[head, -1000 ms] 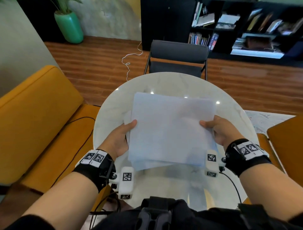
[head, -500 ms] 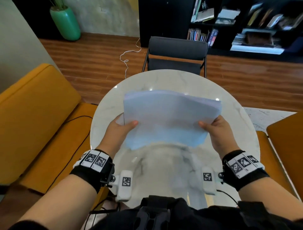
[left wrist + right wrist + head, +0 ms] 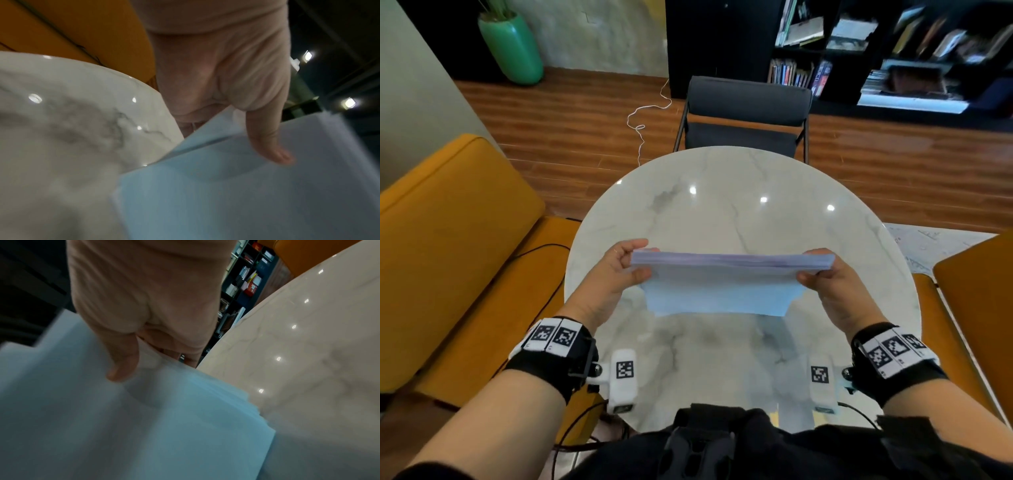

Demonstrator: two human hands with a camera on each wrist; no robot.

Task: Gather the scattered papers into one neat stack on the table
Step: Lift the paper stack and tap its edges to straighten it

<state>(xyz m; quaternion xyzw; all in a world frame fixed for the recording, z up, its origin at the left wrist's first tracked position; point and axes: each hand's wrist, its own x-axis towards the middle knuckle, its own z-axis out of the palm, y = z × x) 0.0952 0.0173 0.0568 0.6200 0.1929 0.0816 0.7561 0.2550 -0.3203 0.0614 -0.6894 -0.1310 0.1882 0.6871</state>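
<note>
A stack of pale blue-white papers (image 3: 722, 291) stands nearly on edge over the round marble table (image 3: 722, 192), its upper edge toward me. My left hand (image 3: 625, 265) pinches the stack's left side, thumb on the near face and fingers behind. My right hand (image 3: 822, 270) pinches the right side the same way. In the left wrist view the left thumb (image 3: 269, 146) presses on the papers (image 3: 246, 194). The right wrist view shows the right thumb (image 3: 123, 363) on the blurred papers (image 3: 123, 426). The lower edge hangs close to the tabletop; whether it touches I cannot tell.
A dark chair (image 3: 746, 116) stands at the table's far side. Orange seats flank it, one on the left (image 3: 448, 246) and one on the right (image 3: 976, 291). A green vase (image 3: 512, 48) and a black bookshelf (image 3: 876, 51) stand beyond on the wooden floor.
Both hands have tipped the papers from lying nearly flat to standing almost upright on their long edge, and have lifted them a little farther out over the table.
</note>
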